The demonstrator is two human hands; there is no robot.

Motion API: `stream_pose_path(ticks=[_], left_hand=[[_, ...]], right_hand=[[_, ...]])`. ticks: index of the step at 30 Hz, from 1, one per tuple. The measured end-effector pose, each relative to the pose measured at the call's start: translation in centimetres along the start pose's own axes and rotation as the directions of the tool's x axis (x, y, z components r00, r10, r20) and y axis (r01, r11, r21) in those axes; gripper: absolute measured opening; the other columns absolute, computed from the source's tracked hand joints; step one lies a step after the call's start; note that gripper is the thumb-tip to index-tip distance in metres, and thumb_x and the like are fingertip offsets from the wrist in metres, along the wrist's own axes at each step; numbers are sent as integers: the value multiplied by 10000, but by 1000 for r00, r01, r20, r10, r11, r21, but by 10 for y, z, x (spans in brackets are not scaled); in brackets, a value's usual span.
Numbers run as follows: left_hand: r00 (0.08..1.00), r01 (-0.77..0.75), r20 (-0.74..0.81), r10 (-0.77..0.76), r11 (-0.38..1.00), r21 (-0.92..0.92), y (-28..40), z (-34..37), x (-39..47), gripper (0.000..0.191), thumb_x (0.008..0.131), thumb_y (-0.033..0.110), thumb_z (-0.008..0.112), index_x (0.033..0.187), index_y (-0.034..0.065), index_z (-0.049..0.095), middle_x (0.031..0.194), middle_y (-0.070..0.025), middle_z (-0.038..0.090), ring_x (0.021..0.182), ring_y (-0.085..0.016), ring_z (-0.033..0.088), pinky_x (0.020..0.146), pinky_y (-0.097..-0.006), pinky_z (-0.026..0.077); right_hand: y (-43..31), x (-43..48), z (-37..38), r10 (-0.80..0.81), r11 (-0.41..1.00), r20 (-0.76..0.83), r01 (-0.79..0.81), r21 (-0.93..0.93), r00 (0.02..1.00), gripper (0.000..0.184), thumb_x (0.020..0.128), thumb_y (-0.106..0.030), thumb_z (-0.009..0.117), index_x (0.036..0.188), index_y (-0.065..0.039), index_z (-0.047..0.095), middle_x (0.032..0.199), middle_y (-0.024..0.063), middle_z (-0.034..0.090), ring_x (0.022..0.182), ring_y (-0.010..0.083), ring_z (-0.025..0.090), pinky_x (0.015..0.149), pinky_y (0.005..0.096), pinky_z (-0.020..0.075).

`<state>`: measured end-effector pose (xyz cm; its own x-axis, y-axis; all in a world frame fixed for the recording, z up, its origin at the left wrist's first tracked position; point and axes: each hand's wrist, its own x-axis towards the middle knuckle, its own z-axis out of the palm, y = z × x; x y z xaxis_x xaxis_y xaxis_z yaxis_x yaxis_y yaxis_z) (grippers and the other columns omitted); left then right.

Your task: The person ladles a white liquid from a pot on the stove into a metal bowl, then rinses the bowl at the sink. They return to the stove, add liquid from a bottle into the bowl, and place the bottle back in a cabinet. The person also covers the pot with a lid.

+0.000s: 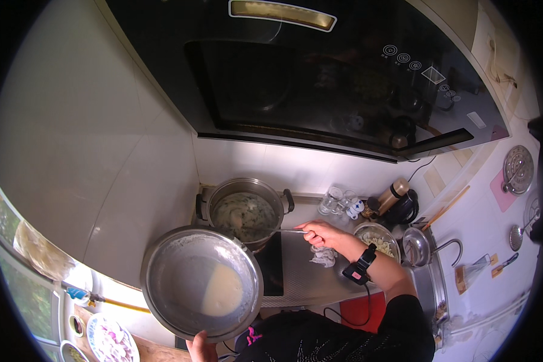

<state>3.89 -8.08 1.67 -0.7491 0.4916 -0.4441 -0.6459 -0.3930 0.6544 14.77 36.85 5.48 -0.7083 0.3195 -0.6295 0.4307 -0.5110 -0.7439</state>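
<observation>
My right hand [322, 234] grips the handle of a metal utensil [292, 231], whose far end reaches into a steel pot [245, 182] with two black handles. Cloudy liquid with dark green bits [244, 212] fills part of the pot; the utensil's tip is not clear. My left hand [202, 347] holds the near rim of a large steel bowl [172, 276], which is tilted towards the pot. Pale batter-like liquid [224, 289] has pooled on the bowl's right side. The bowl's far rim overlaps the pot's front left in view; whether they touch I cannot tell.
A black range hood [298, 90] overhangs the pot. Glasses [330, 201], a thermos [393, 194] and a black kettle [403, 208] stand along the back wall. A crumpled cloth [323, 256] and a bowl of pale pieces [376, 240] lie right. Sliced onion fills a plate [133, 346] lower left.
</observation>
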Motion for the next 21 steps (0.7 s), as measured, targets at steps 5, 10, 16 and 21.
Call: stream_pose_path(ticks=[5, 10, 16, 21], left_hand=[[1000, 10, -17, -10, 1000, -17, -4, -8, 3, 519, 797, -2, 569, 1301, -3, 446, 1256, -148, 503, 1145, -286, 502, 985, -458, 434], [998, 27, -52, -27, 1000, -3, -4, -11, 5, 499, 799, -4, 564, 1287, -2, 464, 1239, -146, 515, 1127, -285, 515, 961, -450, 451], [996, -90, 14, 90, 996, 10, -7, -7, 3, 561, 805, 77, 537, 1346, 46, 392, 1276, -132, 510, 1148, -291, 532, 944, -493, 471], [1000, -21, -3, 21, 1000, 0, -1, -2, 6, 586, 806, 27, 544, 1368, 22, 378, 1318, -147, 469, 1192, -299, 486, 1003, -480, 424]], right_hand=[[9, 16, 3, -56, 996, -52, 59, 67, 997, 335, 918, -98, 444, 1245, -65, 510, 597, -54, 324, 442, 38, 237, 370, 212, 183], [8, 9, 6, -140, 989, -146, 130, -76, 979, 376, 937, -98, 425, 1304, -49, 486, 595, -48, 352, 431, 47, 263, 361, 221, 203], [3, -16, 1, -209, 952, -153, 165, -259, 966, 412, 947, -89, 415, 1352, -28, 461, 595, -40, 383, 434, 41, 282, 361, 221, 221], [3, -34, -3, -245, 908, -116, 185, -377, 963, 381, 961, -122, 436, 1322, -16, 496, 599, -52, 384, 450, 44, 301, 383, 214, 264]])
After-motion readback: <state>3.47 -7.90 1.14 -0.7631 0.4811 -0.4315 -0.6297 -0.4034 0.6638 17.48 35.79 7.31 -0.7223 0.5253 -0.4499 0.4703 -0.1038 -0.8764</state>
